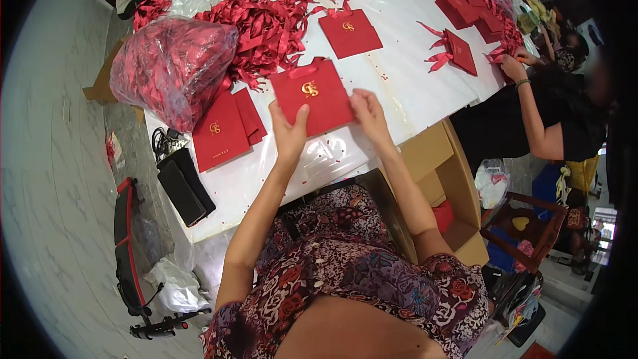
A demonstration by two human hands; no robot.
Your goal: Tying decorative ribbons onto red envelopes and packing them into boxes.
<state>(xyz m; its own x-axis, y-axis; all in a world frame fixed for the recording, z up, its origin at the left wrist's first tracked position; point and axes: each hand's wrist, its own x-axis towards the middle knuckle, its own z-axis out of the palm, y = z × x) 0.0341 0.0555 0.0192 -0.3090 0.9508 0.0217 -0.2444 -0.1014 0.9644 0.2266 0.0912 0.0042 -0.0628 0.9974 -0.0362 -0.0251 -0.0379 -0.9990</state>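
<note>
Left hand (290, 134) and right hand (369, 114) pinching red paper bag (312, 96) at lower corners, each grip grasping one edge, keeping it flat on counter (405, 73) for access; ribbon pile (262, 30) lying near.

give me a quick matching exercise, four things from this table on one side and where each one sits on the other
Things:
1. red paper bag
2. clear plastic sack of ribbons
3. black cases
4. cardboard box

Places:
A. table's near left edge
B. beside the table, at the person's right
C. between left hand and right hand
D. far left of the table

Pairs: 1-C, 2-D, 3-A, 4-B
</note>
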